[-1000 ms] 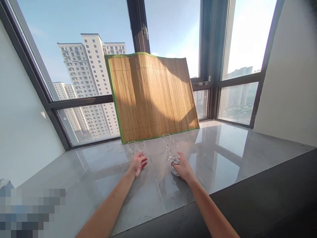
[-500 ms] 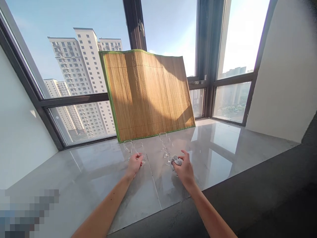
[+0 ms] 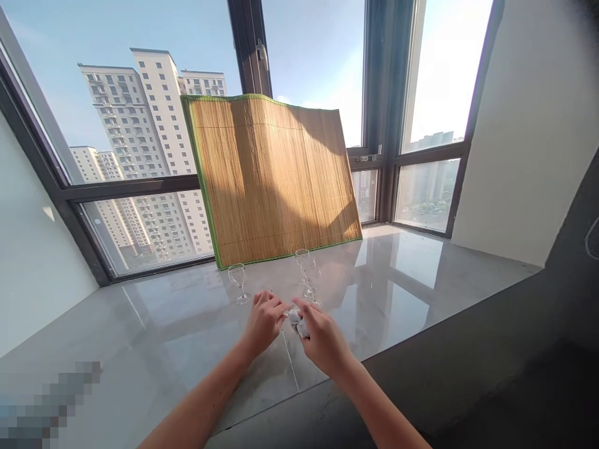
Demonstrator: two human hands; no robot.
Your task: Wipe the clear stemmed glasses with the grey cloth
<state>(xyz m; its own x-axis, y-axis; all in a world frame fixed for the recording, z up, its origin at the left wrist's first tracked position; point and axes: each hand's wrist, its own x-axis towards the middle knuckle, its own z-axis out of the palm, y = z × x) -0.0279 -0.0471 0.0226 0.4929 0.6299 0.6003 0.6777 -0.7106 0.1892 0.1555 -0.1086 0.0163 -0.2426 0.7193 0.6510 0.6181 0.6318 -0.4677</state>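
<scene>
My left hand (image 3: pixel 266 321) is closed around a clear stemmed glass, mostly hidden by the fingers and hard to make out. Bunched in my right hand (image 3: pixel 325 337) is a light grey cloth (image 3: pixel 298 324), close against the left fingertips. The two hands meet just above the glossy grey tiled sill (image 3: pixel 187 337). One stemmed glass (image 3: pixel 238 284) stands upright to the left of my left hand. Beyond my right hand stand two more stemmed glasses (image 3: pixel 306 274), overlapping in view, their lower parts partly covered by the hand.
A bamboo mat (image 3: pixel 281 181) with green edging leans upright against the dark window frame (image 3: pixel 255 62) behind the glasses. The sill's front edge (image 3: pixel 374 357) runs diagonally near my right forearm. White walls flank the window.
My left hand has lifted the glass from its spot and brought it right and nearer. My right hand with the cloth has moved left to meet it. The view has shifted slightly.
</scene>
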